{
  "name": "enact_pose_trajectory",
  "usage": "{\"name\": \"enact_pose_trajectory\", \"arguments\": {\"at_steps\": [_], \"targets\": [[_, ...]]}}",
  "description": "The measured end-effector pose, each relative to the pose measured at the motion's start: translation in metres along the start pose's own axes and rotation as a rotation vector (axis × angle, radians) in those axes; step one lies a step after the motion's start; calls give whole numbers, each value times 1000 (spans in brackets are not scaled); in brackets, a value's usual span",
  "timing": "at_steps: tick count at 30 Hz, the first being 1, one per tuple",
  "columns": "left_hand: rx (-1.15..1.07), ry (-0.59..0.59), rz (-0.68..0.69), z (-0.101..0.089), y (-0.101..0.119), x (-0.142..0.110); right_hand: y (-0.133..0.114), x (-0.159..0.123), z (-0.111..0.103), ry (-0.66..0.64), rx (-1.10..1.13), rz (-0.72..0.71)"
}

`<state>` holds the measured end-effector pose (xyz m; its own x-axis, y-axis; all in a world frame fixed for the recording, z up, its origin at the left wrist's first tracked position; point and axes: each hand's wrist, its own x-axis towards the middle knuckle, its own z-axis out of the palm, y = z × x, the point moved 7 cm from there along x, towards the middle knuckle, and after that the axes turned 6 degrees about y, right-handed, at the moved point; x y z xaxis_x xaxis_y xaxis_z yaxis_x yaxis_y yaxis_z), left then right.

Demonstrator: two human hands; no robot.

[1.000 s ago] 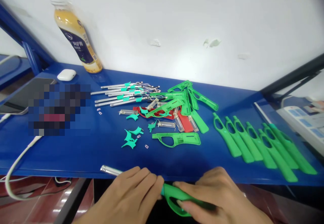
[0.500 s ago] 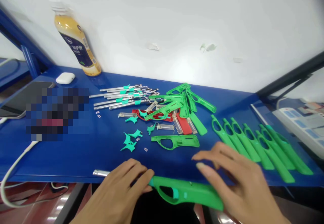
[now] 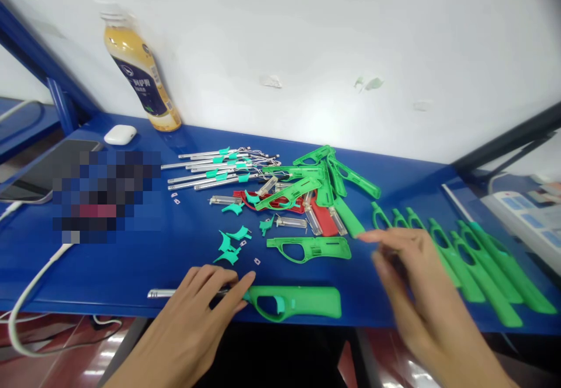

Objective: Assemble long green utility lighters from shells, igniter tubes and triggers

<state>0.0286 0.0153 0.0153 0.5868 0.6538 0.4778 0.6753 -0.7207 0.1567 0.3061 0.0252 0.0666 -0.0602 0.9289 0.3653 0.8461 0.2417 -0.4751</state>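
My left hand (image 3: 197, 312) is closed over the neck of a long-nosed green lighter (image 3: 315, 301), which lies along the table's front edge. Its metal tube sticks out to the left of my fingers, and a teal trigger shows in its loop. Held apart from the lighter, my right hand (image 3: 416, 283) is over the right side, thumb and forefinger spread, with nothing visible in it. Its forefinger tip is by the end of a green handle piece (image 3: 348, 215). A hollow green half-shell (image 3: 322, 248) lies just beyond the lighter.
Metal tubes with wires (image 3: 205, 173), teal triggers (image 3: 228, 256), clear fuel tanks (image 3: 291, 222) and a red shell (image 3: 322, 218) lie mid-table. Several green handles (image 3: 491, 283) are lined up at right, near a power strip (image 3: 526, 218). A bottle (image 3: 142, 78) stands by the wall.
The green lighter has come up onto the table edge and levelled out in my left hand. My right hand has moved away from its handle, to the right and farther up the table.
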Motion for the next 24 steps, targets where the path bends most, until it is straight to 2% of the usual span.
{"name": "enact_pose_trajectory", "arguments": {"at_steps": [6,11,14,17,24], "targets": [[-43,18,-21,-3,10,0,-10,19,41,-118,-116,-114],[-130,57,-6,17,33,4,-6,38,66,-151,-207,-186],[-164,138,-56,27,33,-1,-5,44,73,-151,-235,-210],[-116,122,-34,32,31,-7,-5,47,76,-145,-258,-215],[-71,125,-10,25,25,-11,0,53,79,-143,-276,-193]]}}
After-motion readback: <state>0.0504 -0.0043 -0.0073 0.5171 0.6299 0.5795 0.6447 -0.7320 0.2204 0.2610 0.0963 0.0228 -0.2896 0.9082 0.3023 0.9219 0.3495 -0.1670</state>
